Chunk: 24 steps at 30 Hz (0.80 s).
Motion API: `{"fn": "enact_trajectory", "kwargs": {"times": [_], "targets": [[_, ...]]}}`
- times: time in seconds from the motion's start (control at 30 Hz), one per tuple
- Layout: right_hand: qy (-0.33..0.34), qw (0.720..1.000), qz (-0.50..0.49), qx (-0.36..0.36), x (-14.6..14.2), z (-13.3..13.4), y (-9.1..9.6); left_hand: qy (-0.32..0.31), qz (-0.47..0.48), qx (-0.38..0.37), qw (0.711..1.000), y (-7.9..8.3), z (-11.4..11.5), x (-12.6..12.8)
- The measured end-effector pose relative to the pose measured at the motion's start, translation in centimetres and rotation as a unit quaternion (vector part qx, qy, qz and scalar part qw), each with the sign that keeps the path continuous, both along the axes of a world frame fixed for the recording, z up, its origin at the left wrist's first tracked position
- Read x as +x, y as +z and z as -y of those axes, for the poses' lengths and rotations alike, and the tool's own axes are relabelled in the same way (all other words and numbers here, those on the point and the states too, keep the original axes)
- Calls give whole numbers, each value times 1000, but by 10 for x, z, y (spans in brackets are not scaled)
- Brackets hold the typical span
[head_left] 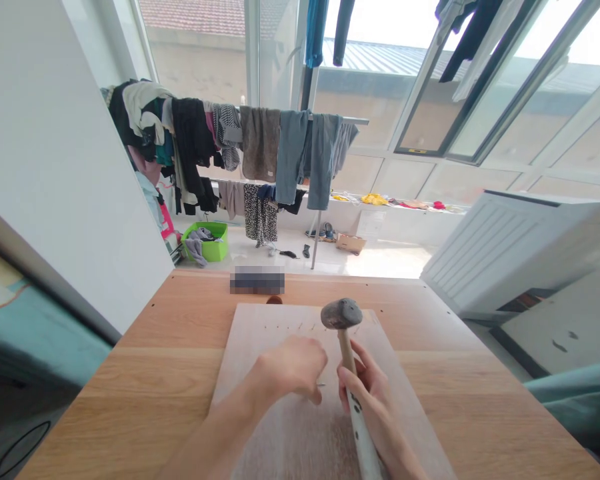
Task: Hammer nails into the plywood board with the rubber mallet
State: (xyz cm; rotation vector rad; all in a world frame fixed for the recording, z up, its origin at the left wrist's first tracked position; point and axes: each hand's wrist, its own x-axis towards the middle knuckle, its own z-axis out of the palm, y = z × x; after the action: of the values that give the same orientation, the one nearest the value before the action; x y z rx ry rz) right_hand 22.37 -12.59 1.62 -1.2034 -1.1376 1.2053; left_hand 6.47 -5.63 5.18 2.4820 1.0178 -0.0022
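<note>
Wood-grain table [145, 373] with a pale board [245, 347] laid flat on it.
The tabletop is light brown, redder in a band along the far edge, with small dark holes near both far corners. The board lies about midway between the left and right edges, its far end short of the table's far edge. Just beyond it sits a small brown rounded object [275, 300]; behind that, a blurred dark block [257, 281] overlaps the far edge, perhaps resting on the top.

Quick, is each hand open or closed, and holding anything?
Left hand: bent over the board, a small metal piece by its thumb; whether it's held can't be told.
Right hand: closed, holding the hammer.
</note>
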Motion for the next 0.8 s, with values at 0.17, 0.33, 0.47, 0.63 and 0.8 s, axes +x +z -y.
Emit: {"fn": "enact_trajectory", "kwargs": {"times": [0.17, 0.33, 0.47, 0.63, 0.8], "targets": [[-14, 1000, 7, -1, 2, 1, 2, -22, 20, 38, 999, -5, 1, 6], [-35, 999, 8, 10, 2, 1, 4, 22, 63, -8, 998, 19, -14, -21], [-27, 1000, 3, 10, 1, 1, 3, 129, 103, -42, 985, 31, -27, -54], [-9, 1000, 9, 18, -1, 1, 0, 202, 84, -27, 975, 21, -40, -75], [-5, 1000, 6, 14, -4, 1, 3, 188, 89, -17, 978, 2, -49, -75]]}}
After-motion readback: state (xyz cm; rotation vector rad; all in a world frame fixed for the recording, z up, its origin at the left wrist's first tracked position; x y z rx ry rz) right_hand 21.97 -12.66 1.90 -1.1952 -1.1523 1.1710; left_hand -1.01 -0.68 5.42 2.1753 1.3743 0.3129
